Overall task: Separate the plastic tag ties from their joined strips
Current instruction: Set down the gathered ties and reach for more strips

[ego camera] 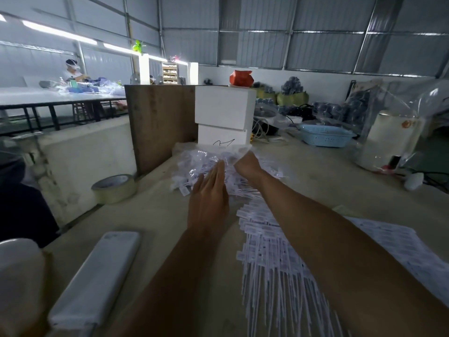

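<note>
Two hands reach to the bagged heap of tag ties [206, 161] before two stacked white boxes [224, 115]. Left hand [209, 198] lies flat, fingers straight; right hand [246, 164] has fingers hidden, grip unclear. Joined strips [264, 242] run nearer, uncountable, partly under the right forearm.

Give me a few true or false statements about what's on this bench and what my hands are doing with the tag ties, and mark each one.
1. The left hand lies flat with straight fingers. True.
2. The tape roll sits right of the tie pile. False: it is left of it.
3. The basket is red. False: it is blue.
4. Two white boxes stand stacked behind the pile. True.
5. The right hand reaches into the pile. True.
</note>
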Tool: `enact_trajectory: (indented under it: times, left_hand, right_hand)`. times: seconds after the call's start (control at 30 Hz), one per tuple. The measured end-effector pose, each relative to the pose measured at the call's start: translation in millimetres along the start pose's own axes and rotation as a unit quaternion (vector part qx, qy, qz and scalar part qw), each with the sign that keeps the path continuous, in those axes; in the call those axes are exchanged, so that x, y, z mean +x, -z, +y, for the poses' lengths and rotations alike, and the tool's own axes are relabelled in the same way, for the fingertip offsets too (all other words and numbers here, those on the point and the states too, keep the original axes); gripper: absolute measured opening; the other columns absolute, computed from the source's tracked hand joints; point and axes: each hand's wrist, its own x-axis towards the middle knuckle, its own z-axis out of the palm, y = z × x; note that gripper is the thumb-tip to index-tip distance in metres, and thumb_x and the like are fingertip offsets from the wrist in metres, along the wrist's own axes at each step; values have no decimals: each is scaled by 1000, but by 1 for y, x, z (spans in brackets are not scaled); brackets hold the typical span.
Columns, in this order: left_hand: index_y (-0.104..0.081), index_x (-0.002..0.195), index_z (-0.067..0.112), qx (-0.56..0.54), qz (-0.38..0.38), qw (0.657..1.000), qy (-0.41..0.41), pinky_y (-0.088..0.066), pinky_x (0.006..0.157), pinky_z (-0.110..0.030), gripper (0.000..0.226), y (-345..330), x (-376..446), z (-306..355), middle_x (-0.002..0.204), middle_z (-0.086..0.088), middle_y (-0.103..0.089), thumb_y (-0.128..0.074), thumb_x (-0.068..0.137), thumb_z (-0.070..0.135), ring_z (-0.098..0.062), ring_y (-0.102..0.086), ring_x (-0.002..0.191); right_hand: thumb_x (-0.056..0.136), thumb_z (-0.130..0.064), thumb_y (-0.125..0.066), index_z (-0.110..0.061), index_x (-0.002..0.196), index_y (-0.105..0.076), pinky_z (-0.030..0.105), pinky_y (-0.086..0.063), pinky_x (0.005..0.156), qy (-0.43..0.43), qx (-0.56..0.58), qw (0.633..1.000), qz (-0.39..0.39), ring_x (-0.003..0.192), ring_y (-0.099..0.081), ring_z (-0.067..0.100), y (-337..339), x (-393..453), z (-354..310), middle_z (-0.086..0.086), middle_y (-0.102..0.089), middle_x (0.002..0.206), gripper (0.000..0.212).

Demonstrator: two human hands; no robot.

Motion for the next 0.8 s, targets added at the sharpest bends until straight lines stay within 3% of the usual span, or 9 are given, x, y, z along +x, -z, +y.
enact_trajectory:
  times: [0.1,0.17,0.23,0.3,0.4,0.47,0.57,0.7,0.8]
  left_hand:
    - [-43,146,6,17,-11,1000,5,-38,108,-43,60,1,0,-3,109,-10,-72,-60,89,4,-25,-67,103]
    - [-50,141,7,14,-14,1000,1,-49,90,-42,56,5,2,-2,82,-7,-72,-63,87,5,-25,-68,76]
    - [-52,138,10,-6,-28,1000,0,-52,75,-38,50,8,3,6,73,-5,-70,-62,89,10,-25,-66,65]
    - [-44,142,17,-39,-51,998,1,-53,68,-36,50,12,1,18,77,-3,-72,-59,94,19,-23,-67,66]
    - [-36,147,26,-76,-104,991,-38,-55,65,-36,51,14,-3,39,85,0,-71,-51,98,24,-23,-66,71]
    - [-52,137,23,-110,-117,983,-87,-56,68,-37,42,16,-4,55,92,-2,-72,-53,95,22,-26,-68,79]
    - [-72,112,14,-184,-152,958,-158,-56,85,-38,27,17,-6,82,106,-3,-74,-59,91,25,-24,-69,98]
    - [-71,119,17,-172,-302,917,-197,-46,101,-37,33,7,-21,107,124,0,-67,-59,95,38,-21,-59,116]
    - [-72,116,22,-126,-301,932,-159,-44,100,-32,28,1,-24,115,124,4,-66,-62,94,35,-19,-55,119]
  right_hand:
    - [93,-23,-67,-2,136,-52,37,-49,98,70,-95,992,-49,124,-55,30,17,-21,7,14,-54,138,50]
    - [95,-21,-66,-8,140,-50,27,-45,96,103,-93,984,-107,129,-49,21,30,-45,13,9,-49,144,49]
    - [96,-22,-65,-12,140,-52,29,-44,102,133,-83,979,-134,130,-48,16,46,-72,18,5,-48,146,47]
    - [97,-20,-65,-12,136,-58,30,-46,103,187,-109,969,-122,123,-55,17,66,-104,29,6,-55,138,41]
    - [97,-15,-63,-9,127,-65,27,-53,90,236,-168,951,-110,105,-64,17,106,-157,53,7,-63,123,30]
    - [98,-12,-61,-6,119,-69,27,-55,83,221,-200,950,-94,99,-66,18,137,-188,69,8,-68,115,23]
    - [97,-6,-61,-3,111,-73,15,-50,80,185,-224,955,-62,98,-67,17,187,-217,90,8,-71,111,19]
    - [96,-10,-64,-8,106,-76,5,-44,77,150,-226,962,-4,91,-65,6,252,-231,107,1,-73,106,16]
    - [96,-16,-66,-12,105,-76,12,-48,78,105,-265,959,-1,92,-66,12,282,-236,132,0,-71,104,14]
